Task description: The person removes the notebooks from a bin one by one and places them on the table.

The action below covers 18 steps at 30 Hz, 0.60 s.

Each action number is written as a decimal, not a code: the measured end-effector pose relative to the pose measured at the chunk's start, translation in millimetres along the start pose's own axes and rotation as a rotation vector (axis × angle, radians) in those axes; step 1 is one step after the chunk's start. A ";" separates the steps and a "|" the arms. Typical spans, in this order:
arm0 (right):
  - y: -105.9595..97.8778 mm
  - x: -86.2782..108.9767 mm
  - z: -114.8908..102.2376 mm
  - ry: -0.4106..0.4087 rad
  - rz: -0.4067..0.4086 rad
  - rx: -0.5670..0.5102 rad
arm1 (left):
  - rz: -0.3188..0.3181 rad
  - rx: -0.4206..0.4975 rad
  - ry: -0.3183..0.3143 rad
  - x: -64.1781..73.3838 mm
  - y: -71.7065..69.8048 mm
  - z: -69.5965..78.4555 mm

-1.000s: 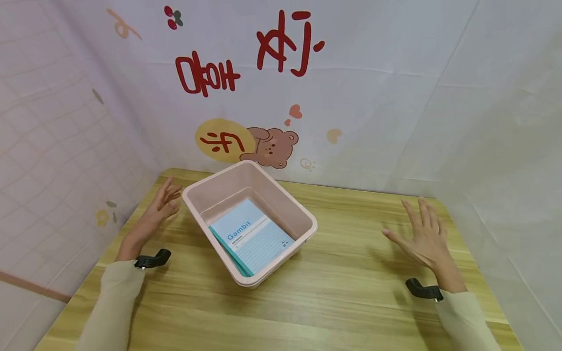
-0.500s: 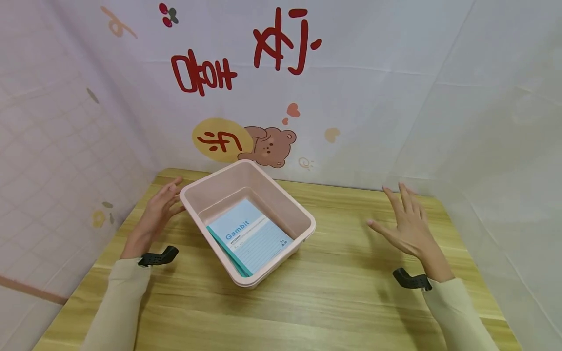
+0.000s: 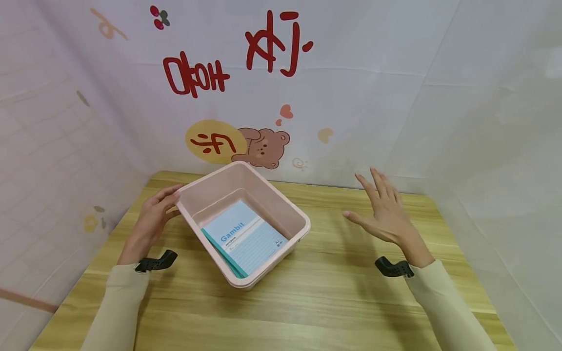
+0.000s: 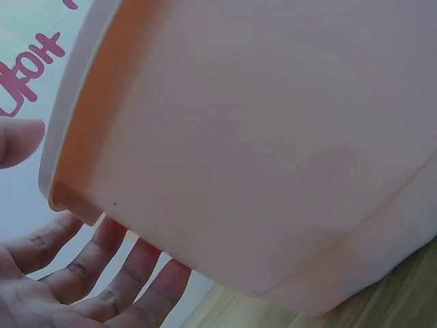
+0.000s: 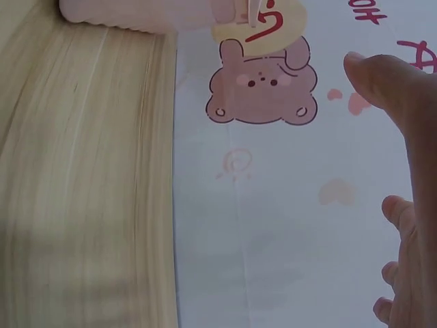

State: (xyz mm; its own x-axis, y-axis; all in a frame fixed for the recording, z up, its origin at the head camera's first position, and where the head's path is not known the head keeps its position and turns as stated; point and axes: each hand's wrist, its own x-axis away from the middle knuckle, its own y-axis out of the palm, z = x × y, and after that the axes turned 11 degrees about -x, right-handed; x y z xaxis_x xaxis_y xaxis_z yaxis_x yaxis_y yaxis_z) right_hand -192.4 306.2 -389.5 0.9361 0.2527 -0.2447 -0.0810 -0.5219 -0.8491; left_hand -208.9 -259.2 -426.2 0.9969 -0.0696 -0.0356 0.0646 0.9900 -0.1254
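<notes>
White cloth printed with red characters and a bear (image 3: 265, 148) hangs behind a wood-grain table (image 3: 333, 292) in the head view. A pink bin (image 3: 263, 200) sits on the table's left half, toward the far edge; its long axis slants from far left to near right. Inside lie a blue notebook (image 3: 246, 239) and, showing from under its left edge, something green (image 3: 234, 268). The left hand (image 3: 153, 214) is clearly the nearer, its thumb at the rim of the bin's leftmost corner. The right hand (image 3: 382, 219), fingers spread, is raised over the table's right half, well apart from the bin's right corner, thumb toward it.

From the left wrist, the bin's outer wall fills most of the view. Extended fingers (image 4: 82, 270) reach to its edge, their tips against or just behind it; the thumb stands apart from them, beside the rim. How firmly they press, I cannot tell.

From the right wrist, thumb and fingers are wide apart with nothing between them; part of the bin shows beyond, along the top.
</notes>
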 end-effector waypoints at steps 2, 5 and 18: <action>0.4 -3.2 -4.3 -0.024 0.001 0.002 | 0.005 0.007 0.006 1.5 0.5 -0.2; 0.3 -7.4 -10.7 -0.051 0.005 0.010 | 0.011 0.026 0.011 2.4 0.8 -1.6; 2.0 -28.0 -43.8 -0.124 -0.021 0.037 | 0.019 0.065 0.051 1.5 1.9 -6.9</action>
State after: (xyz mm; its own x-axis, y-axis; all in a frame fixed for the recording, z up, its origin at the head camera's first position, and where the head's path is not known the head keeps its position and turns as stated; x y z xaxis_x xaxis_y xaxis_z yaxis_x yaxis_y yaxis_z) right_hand -203.7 262.4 -363.8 0.8882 0.3633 -0.2813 -0.0768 -0.4861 -0.8705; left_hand -207.6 -258.2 -433.4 0.9946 -0.0555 -0.0877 0.0504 0.9970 -0.0596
